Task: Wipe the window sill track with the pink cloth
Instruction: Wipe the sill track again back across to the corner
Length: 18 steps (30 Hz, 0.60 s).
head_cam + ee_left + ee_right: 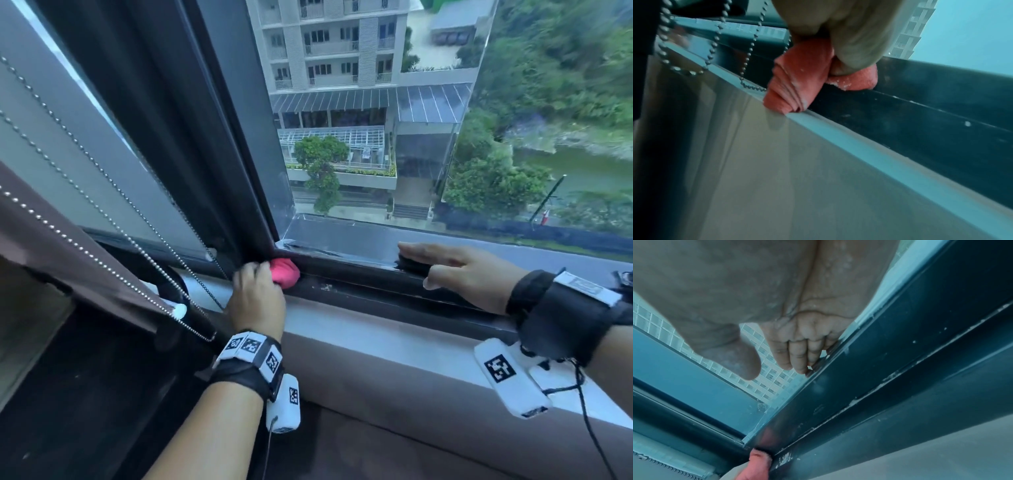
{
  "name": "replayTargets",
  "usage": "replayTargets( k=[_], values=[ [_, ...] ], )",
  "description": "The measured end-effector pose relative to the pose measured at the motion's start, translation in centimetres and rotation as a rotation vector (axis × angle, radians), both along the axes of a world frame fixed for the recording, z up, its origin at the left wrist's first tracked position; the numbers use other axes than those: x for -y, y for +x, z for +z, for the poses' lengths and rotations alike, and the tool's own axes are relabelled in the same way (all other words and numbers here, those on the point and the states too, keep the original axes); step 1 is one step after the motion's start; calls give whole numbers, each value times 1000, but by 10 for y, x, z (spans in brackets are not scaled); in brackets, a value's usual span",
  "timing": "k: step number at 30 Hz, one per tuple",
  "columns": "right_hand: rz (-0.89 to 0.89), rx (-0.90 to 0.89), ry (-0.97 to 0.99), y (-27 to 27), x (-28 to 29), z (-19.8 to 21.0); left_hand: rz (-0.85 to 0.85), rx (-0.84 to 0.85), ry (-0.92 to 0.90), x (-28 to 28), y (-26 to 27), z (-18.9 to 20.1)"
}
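My left hand (255, 291) grips the bunched pink cloth (285, 273) and holds it in the dark window sill track (359, 286), at the track's left end by the upright frame. In the left wrist view the thumb curls over the cloth (797, 81), which hangs over the track's inner lip. The cloth (758, 464) also shows at the bottom of the right wrist view. My right hand (455, 270) lies flat with straight fingers on the track's upper rail, further right, holding nothing. Its fingertips (797, 365) touch the frame edge.
Bead chains (113, 219) of a brown roller blind (51, 246) hang just left of my left hand. A grey sill ledge (394, 339) runs in front of the track. The window glass (411, 120) stands behind it, with buildings and trees outside.
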State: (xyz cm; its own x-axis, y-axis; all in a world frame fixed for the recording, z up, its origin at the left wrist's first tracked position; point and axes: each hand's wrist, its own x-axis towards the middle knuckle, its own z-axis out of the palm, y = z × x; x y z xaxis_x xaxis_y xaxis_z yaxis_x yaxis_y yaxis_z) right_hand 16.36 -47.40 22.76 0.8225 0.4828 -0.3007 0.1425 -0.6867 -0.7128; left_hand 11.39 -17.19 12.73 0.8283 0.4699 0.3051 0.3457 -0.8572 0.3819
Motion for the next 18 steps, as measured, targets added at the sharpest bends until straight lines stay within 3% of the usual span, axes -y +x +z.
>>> replayTargets(
  k=[6,12,14,16,18],
  values=[
    [-13,13,34,-4,2,-3,-148,-35,29,56,-9,-4],
    [-17,23,26,-4,0,-2,-428,38,-157,118,-23,-7],
    [-5,20,8,-3,0,0,-266,120,-396,112,-25,-1],
    [3,13,3,-2,2,-1,36,306,-636,97,-26,7],
    [2,5,20,-2,4,-4,296,442,-708,83,-20,9]
  ],
)
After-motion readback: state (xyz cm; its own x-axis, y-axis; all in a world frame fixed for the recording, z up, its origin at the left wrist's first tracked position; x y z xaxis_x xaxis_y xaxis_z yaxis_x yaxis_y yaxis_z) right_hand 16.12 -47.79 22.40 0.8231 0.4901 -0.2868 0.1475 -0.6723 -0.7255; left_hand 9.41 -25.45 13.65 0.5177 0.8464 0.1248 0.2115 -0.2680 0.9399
